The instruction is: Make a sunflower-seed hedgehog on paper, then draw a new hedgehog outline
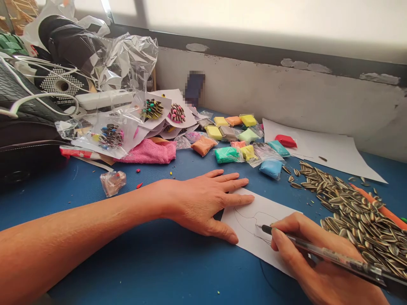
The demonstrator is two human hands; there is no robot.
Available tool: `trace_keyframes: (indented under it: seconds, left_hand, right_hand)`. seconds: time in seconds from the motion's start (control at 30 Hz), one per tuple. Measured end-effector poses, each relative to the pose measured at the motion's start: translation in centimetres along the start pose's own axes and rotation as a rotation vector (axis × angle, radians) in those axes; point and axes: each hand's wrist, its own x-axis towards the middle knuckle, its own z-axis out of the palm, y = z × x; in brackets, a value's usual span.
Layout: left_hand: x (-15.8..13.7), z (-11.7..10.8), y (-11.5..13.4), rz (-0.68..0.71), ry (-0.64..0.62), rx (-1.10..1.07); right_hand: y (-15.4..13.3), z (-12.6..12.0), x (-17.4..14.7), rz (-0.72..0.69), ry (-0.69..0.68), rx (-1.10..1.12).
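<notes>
Well left of the left fingers, a spool (pixel 49 80) bears Chinese characters, too small to read surely; nearer lies a pink cloth (pixel 149 152). The left hand (pixel 203 203) spreads its fingers flat over the left end of the paper (pixel 246 233), packets (pixel 228 133) just beyond them. Right of these, the right hand (pixel 343 281) grips a pen (pixel 327 255), its print blurred, tip at drawn lines. Seeds (pixel 346 207) heap beside those fingers.

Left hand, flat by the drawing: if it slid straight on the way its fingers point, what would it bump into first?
The left hand would probably meet the light-blue packet first, across some bare blue table; exact depth is unclear.
</notes>
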Motion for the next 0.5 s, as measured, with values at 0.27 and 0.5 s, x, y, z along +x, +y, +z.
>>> trace_keyframes:
  seconds: [0.27,0.5]
  left_hand:
    - [0.0,-0.11,0.1,-0.006,-0.008,-0.011]
    - [0.02,-0.07,0.11,0.001,0.009,-0.027]
  right_hand:
    - [-0.34,0.03,-0.38,-0.038,-0.025,0.056]
    - [-0.52,-0.26,-0.48,-0.017,-0.036,0.057]
